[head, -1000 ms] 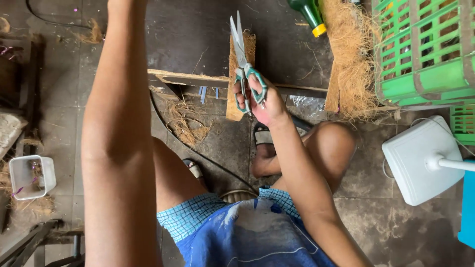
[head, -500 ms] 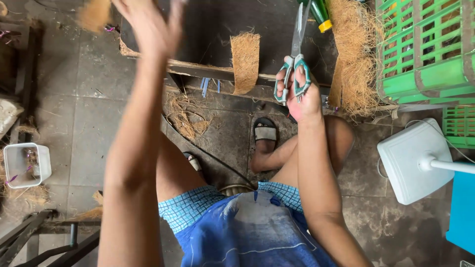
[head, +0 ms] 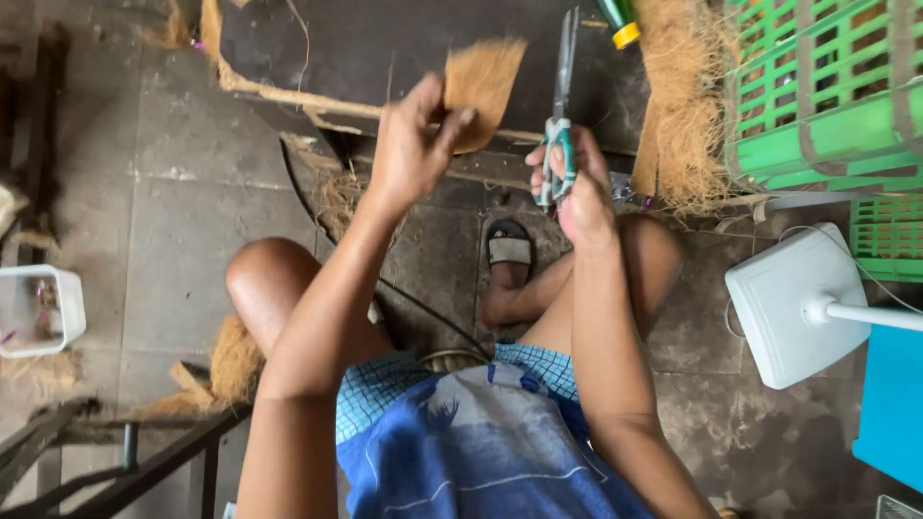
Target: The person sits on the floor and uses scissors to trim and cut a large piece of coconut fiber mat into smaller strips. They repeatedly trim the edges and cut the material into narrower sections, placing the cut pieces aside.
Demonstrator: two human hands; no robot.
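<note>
My left hand (head: pixel 411 144) pinches a flat brown piece of coconut fibre (head: pixel 484 85) by its lower edge and holds it up over a dark low board (head: pixel 385 48). My right hand (head: pixel 574 187) grips a pair of scissors with green handles (head: pixel 559 125); the closed blades point up and away. The two hands are close together, the scissors just right of the fibre piece. I sit on the floor with my knees bent, one sandalled foot (head: pixel 508 248) below the hands.
A pile of loose coconut fibre (head: pixel 678 115) leans against green plastic crates (head: pixel 827 96) at the right. A white fan base (head: pixel 793 303) stands lower right, a white tub (head: pixel 38 309) at the left. A green bottle with a yellow cap (head: pixel 620 21) lies at the top.
My left hand came down from the upper left and took hold of the fibre piece, lifting it off the board. My right hand with the scissors stayed beside it.
</note>
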